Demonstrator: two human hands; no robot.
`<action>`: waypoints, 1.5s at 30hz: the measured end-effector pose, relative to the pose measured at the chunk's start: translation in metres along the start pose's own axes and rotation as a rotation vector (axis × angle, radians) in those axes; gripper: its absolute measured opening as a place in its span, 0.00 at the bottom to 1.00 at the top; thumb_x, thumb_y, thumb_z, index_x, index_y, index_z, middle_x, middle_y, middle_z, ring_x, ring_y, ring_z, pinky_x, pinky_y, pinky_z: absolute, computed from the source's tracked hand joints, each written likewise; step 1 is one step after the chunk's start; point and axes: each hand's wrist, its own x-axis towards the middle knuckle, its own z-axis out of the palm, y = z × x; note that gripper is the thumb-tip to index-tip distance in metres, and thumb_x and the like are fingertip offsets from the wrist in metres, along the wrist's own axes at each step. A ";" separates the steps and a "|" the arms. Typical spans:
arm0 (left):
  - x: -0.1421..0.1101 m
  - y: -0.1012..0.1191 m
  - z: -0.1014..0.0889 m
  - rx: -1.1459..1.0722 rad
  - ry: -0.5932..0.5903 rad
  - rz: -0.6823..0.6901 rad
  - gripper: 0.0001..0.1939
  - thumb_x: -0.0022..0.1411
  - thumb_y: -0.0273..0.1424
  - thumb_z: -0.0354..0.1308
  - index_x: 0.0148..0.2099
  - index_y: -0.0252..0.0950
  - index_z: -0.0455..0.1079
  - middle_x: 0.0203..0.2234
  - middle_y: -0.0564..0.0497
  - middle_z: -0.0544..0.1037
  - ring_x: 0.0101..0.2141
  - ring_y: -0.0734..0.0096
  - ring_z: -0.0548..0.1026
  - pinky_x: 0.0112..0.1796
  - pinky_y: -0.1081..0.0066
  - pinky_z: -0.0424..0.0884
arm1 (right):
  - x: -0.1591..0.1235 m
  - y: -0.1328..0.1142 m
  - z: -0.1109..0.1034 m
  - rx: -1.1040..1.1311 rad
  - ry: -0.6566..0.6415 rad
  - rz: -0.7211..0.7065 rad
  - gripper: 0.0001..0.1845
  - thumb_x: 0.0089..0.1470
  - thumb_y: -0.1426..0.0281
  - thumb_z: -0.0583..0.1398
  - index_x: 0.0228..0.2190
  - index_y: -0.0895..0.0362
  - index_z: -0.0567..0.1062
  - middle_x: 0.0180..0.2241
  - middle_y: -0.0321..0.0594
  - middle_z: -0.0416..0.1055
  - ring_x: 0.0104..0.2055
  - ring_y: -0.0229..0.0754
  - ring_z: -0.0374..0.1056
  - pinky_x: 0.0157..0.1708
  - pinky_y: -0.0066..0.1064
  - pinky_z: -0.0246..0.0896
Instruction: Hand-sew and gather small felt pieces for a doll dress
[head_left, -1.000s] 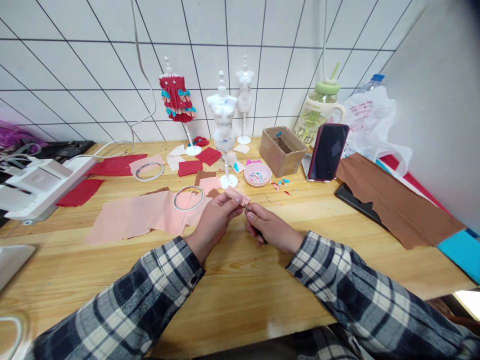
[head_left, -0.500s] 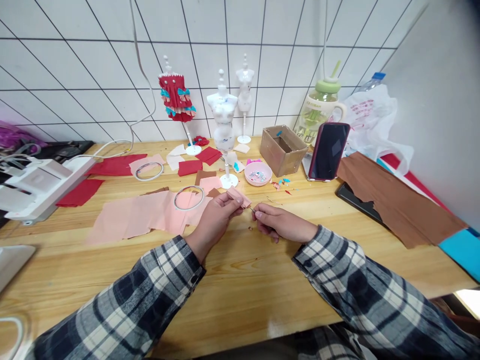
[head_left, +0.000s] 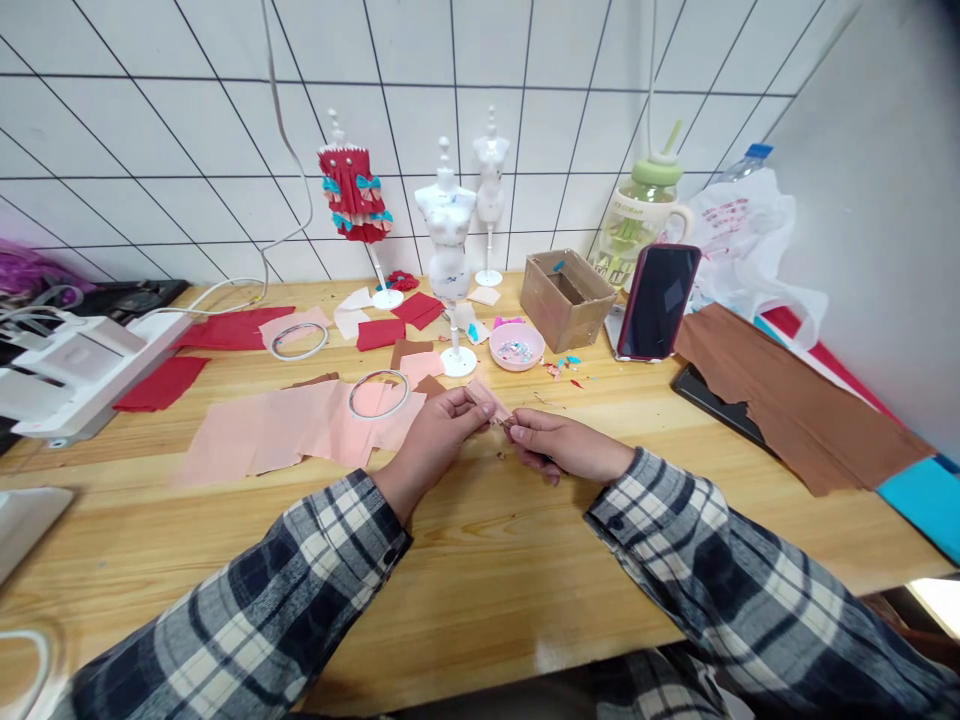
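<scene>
Over the middle of the table, my left hand (head_left: 444, 428) pinches a small folded piece of pink fabric (head_left: 489, 398) between thumb and fingers. Close beside it, my right hand (head_left: 551, 440) is closed around a thin metal tool, mostly hidden in the fingers. Its narrow tip meets the near edge of the fabric; I cannot make out its exact kind. Left of my left hand lie pink fabric pieces (head_left: 259, 430) with a metal ring (head_left: 379, 394) on top. A bare white dress form (head_left: 448, 235) stands just behind my hands.
A pink bowl of beads (head_left: 496, 362), a cardboard box (head_left: 551, 315) and a propped phone (head_left: 660, 305) stand behind my right hand. Another form wears a red ruffled dress (head_left: 352, 195). Brown fabric (head_left: 795, 410) lies right, a white power strip (head_left: 97, 385) left.
My left hand and the pink fabric have shifted slightly right, towards my right hand. The tool's tip now meets the fabric's edge more closely.
</scene>
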 end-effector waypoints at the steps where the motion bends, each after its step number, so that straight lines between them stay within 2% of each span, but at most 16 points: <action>1: 0.000 0.000 0.000 -0.005 0.001 -0.002 0.13 0.52 0.38 0.66 0.33 0.34 0.72 0.28 0.52 0.78 0.30 0.71 0.74 0.35 0.71 0.67 | 0.000 0.000 0.000 0.002 -0.001 0.001 0.17 0.58 0.54 0.54 0.31 0.54 0.59 0.20 0.27 0.56 0.17 0.30 0.51 0.16 0.23 0.51; 18: -0.001 0.002 0.001 -0.024 -0.003 0.009 0.12 0.52 0.38 0.67 0.32 0.35 0.73 0.28 0.52 0.78 0.30 0.72 0.74 0.35 0.72 0.67 | 0.001 0.003 -0.001 0.062 0.022 0.000 0.18 0.56 0.53 0.56 0.30 0.54 0.60 0.21 0.27 0.55 0.17 0.30 0.50 0.15 0.23 0.48; 25: -0.001 0.002 0.001 0.035 -0.008 0.028 0.12 0.52 0.38 0.66 0.31 0.34 0.72 0.28 0.51 0.78 0.30 0.71 0.74 0.36 0.71 0.68 | 0.000 0.002 -0.001 0.171 -0.021 0.038 0.16 0.55 0.56 0.58 0.31 0.54 0.60 0.18 0.25 0.51 0.17 0.30 0.45 0.16 0.22 0.43; 33: -0.002 0.003 0.001 0.051 -0.009 0.001 0.13 0.52 0.39 0.66 0.31 0.34 0.72 0.27 0.52 0.78 0.29 0.71 0.73 0.35 0.71 0.67 | 0.000 0.000 -0.003 0.207 -0.012 0.065 0.16 0.53 0.58 0.60 0.29 0.54 0.60 0.18 0.24 0.48 0.16 0.29 0.42 0.15 0.23 0.35; 45: -0.001 0.003 0.002 0.080 0.004 0.035 0.13 0.51 0.40 0.67 0.30 0.35 0.73 0.27 0.51 0.79 0.30 0.70 0.74 0.36 0.70 0.67 | 0.001 -0.001 -0.003 0.231 0.006 0.080 0.18 0.51 0.58 0.61 0.27 0.54 0.59 0.17 0.23 0.47 0.15 0.28 0.41 0.13 0.22 0.33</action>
